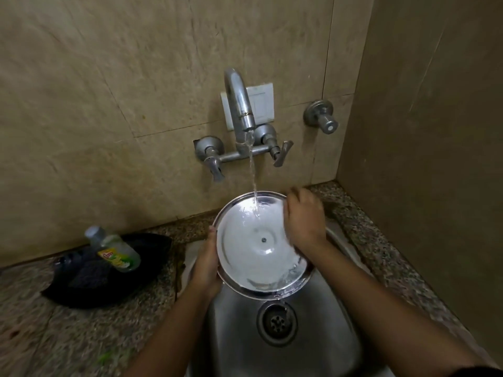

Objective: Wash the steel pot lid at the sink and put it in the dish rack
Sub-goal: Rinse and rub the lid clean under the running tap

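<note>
Rinsing suits this round shiny steel pot lid, held hollow side up over the steel sink beneath the curved chrome tap. Left hand has its grip closed on the rim; right hand rubs inside, fingers blurred, grip unclear. Tilt towards the drain, turning steadily.

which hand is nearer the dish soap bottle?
Left. The left hand grips the lid's rim on the side toward the dish soap bottle; the right hand is across the lid.
</note>
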`<state>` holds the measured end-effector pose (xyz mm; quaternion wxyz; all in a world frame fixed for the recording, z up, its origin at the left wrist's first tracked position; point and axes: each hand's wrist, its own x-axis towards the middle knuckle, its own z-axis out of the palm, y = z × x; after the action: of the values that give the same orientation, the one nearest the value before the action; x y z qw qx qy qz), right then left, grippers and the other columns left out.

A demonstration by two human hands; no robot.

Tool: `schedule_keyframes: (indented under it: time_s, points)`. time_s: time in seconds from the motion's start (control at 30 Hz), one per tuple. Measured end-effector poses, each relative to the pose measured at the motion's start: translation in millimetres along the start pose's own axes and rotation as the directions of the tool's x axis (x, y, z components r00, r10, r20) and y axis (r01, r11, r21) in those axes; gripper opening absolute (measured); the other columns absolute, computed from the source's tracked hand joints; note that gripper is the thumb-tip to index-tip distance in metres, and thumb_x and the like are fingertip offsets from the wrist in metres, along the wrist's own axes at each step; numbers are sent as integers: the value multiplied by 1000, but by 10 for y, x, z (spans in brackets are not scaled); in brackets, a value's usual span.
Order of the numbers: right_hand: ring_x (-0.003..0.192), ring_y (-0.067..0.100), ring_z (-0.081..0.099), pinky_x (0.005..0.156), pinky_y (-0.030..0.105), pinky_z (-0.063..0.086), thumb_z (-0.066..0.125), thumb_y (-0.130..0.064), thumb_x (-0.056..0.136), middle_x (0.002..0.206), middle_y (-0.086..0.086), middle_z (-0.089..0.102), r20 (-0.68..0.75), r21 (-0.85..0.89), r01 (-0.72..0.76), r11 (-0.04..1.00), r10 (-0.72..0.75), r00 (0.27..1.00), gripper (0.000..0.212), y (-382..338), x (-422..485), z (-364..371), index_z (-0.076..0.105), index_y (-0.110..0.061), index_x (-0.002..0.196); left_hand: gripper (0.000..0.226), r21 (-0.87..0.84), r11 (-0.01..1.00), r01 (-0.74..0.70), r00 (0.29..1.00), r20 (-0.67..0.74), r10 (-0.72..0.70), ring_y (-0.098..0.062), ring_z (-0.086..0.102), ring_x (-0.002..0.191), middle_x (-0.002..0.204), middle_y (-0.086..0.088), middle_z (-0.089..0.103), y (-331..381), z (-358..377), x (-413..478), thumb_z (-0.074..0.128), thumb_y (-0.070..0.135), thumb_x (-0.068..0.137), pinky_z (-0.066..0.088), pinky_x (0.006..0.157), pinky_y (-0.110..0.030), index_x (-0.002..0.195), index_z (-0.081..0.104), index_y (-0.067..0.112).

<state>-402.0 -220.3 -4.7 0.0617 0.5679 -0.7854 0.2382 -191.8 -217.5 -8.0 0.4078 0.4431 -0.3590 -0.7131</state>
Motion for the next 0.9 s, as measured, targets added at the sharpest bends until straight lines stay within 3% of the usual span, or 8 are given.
schedule_keyframes:
  time_s: [0.13,0.27,0.37,0.47,0.57,0.63,0.8,0.9]
  points:
    - [149,23,9,120,48,8,27,-47,97,161,8,14,133,77,274,959,-283,950,67,-493,-112,39,14,-11,152,61,21,996,82,997,-2,-82,-24,65,113,121,-10,69,-69,191,15,37,61,90,49,92,-38,125,63,18]
    - [149,14,2,121,37,4,22,-39,100,163,1,6,294,216,570,793,-609,736,59,-641,-479,22,9,-16,153,56,-89,994,68,997,-38,-72,-17,67,105,122,-8,68,-30,241,93,28,56,97,48,88,-32,120,61,17]
    - [148,10,-7,116,32,-7,22,-51,99,162,-5,-3,421,179,569,803,-585,694,65,-257,-616,-42,1,-24,154,54,-142,990,20,992,-120,-37,-22,68,88,98,-12,72,32,129,65,29,52,98,51,73,-35,102,65,11]
    - [148,13,-11,115,35,-12,6,-64,86,162,-2,-8,462,-35,432,901,-369,807,80,109,-505,-45,-4,-22,153,45,-35,999,-40,974,-224,32,-21,67,90,102,-10,71,8,33,32,37,47,98,56,61,-29,103,66,13]
    - [149,17,-9,115,37,-12,1,-66,84,162,2,-8,378,-126,262,957,-197,905,85,97,-258,52,-5,-17,153,53,-25,1000,13,981,-193,-17,-24,68,99,108,-12,72,-97,66,-19,38,49,97,57,84,-35,118,64,8]
    - [149,19,-5,118,39,-7,13,-65,90,163,6,-2,340,-33,250,968,-225,913,83,-128,-141,111,-1,-13,153,55,-45,998,33,989,-145,-40,-26,66,108,117,-13,70,-153,131,-32,36,50,97,50,95,-40,123,62,9]
    - [149,13,-7,119,35,-2,27,-46,100,162,0,-5,354,288,526,800,-599,718,66,-591,-418,90,0,-18,153,53,-19,1000,-14,973,-229,9,-22,71,95,107,-13,73,-99,134,81,39,54,95,54,80,-31,111,68,13]
    - [147,7,-10,118,30,-4,25,-48,100,161,-8,-7,369,298,584,755,-655,660,64,-307,-712,97,-3,-26,153,49,26,997,-80,950,-302,84,-25,71,82,93,-13,73,24,15,96,43,50,95,53,74,-31,96,69,8]
